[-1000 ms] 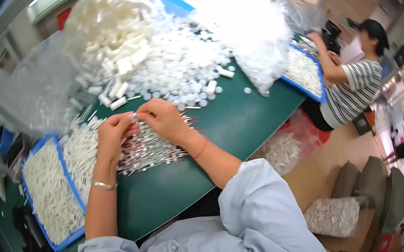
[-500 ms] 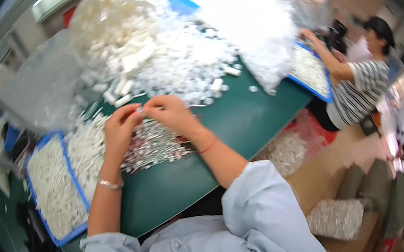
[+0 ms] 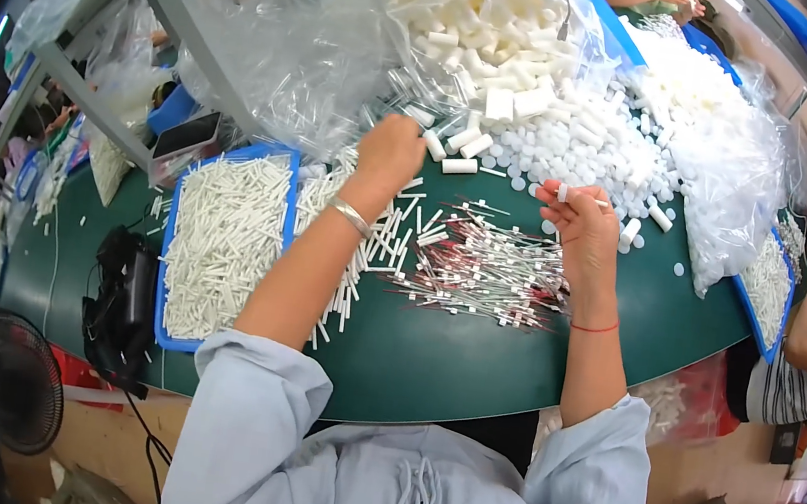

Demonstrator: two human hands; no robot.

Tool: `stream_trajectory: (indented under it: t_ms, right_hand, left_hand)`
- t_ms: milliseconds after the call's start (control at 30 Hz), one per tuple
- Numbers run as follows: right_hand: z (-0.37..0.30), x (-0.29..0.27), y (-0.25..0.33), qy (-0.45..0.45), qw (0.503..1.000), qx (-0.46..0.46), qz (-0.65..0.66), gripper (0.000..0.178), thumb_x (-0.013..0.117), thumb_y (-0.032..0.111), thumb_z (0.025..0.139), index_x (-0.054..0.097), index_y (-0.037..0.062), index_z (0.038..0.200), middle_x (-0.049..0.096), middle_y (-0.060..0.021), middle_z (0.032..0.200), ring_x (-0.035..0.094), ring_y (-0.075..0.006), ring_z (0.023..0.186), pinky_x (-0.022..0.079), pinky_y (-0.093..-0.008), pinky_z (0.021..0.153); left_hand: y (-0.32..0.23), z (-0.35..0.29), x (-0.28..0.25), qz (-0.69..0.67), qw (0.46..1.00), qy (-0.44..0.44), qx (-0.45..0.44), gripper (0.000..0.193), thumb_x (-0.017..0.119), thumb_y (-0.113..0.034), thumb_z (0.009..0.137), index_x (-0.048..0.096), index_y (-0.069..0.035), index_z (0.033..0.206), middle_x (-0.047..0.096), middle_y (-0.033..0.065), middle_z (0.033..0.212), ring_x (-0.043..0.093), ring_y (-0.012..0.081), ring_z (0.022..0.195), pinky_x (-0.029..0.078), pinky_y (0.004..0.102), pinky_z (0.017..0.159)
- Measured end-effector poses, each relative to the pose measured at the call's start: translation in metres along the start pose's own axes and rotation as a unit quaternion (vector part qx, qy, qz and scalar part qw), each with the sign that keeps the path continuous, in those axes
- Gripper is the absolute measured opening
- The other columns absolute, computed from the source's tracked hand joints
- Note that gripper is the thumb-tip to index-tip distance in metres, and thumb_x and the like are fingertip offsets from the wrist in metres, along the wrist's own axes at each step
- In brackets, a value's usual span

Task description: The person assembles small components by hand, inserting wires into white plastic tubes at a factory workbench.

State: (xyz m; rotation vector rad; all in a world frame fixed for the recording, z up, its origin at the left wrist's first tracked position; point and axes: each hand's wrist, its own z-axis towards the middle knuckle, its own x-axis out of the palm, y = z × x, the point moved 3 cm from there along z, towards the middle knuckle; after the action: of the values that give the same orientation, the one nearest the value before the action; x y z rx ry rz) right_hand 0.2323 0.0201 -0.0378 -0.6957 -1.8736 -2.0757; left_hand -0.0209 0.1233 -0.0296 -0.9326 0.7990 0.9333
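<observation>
Green tabletop lies beneath both of the person's bare hands. The right hand is raised by the far right edge of a heap of thin rods, its thumb and fingers drawn together on a small white piece. The left hand is stretched to the near edge of a crumpled clear bag, beside clear tubes and white cylinders (its fingertips are hidden, so how far open it is, and whether it has hold of anything, cannot be told).

The step in hand looks like gathering parts, one held ready on the right and another sought on the left. The next move seems to call for a light pick of a single piece, with the right hand kept steady.

A blue tray on the left is filled with white sticks; more lie loose along its right side. A clear bag of cream cylinders opens toward a spread of pale discs. Farther right, a second blue tray also holds white sticks.
</observation>
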Motion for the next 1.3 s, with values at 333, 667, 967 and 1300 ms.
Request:
stream_trajectory:
  t_ms: [333, 667, 967, 1300]
  right_hand:
    - [0.004, -0.007, 0.001, -0.055, 0.998, -0.027, -0.022, 0.025, 0.057, 0.025, 0.095, 0.061, 0.0008, 0.1, 0.066, -0.0092, 0.09, 0.065, -0.0159, 0.079, 0.051, -0.0259, 0.072]
    - [-0.001, 0.002, -0.005, -0.027, 0.993, -0.032, -0.113, 0.023, 0.064, 0.023, 0.09, 0.068, 0.0013, 0.097, 0.067, -0.0031, 0.086, 0.058, -0.0071, 0.066, 0.046, -0.0205, 0.063]
    - [-0.011, 0.013, -0.019, 0.049, 0.961, -0.106, -0.252, 0.018, 0.066, 0.014, 0.088, 0.068, -0.0005, 0.099, 0.062, 0.0023, 0.077, 0.053, -0.0031, 0.068, 0.042, -0.019, 0.059]
    - [-0.022, 0.035, -0.023, 0.159, 0.864, -0.34, -0.336, 0.014, 0.068, 0.008, 0.081, 0.065, 0.0005, 0.093, 0.063, -0.0112, 0.085, 0.063, -0.0227, 0.079, 0.051, -0.0312, 0.068]
  left_hand:
    - [0.027, 0.009, 0.022, 0.043, 0.999, 0.032, 0.003, 0.016, 0.059, -0.01, 0.077, 0.063, 0.0, 0.089, 0.061, 0.0218, 0.095, 0.062, 0.0387, 0.088, 0.052, 0.0456, 0.076]
    - [-0.04, 0.002, 0.039, -0.015, 0.989, 0.107, 0.101, 0.025, 0.068, -0.026, 0.08, 0.063, -0.004, 0.089, 0.062, 0.0171, 0.096, 0.064, 0.0352, 0.083, 0.052, 0.0443, 0.074]
    - [-0.08, -0.062, 0.007, -0.374, 0.923, 0.083, 0.012, 0.027, 0.065, -0.026, 0.088, 0.061, 0.0, 0.093, 0.068, 0.0136, 0.084, 0.065, 0.0205, 0.065, 0.049, 0.0321, 0.059]
    - [-0.063, -0.094, 0.007, -0.658, 0.713, 0.179, -0.165, 0.025, 0.053, -0.027, 0.096, 0.059, -0.005, 0.104, 0.058, 0.0003, 0.078, 0.048, 0.0049, 0.053, 0.038, 0.0176, 0.042]
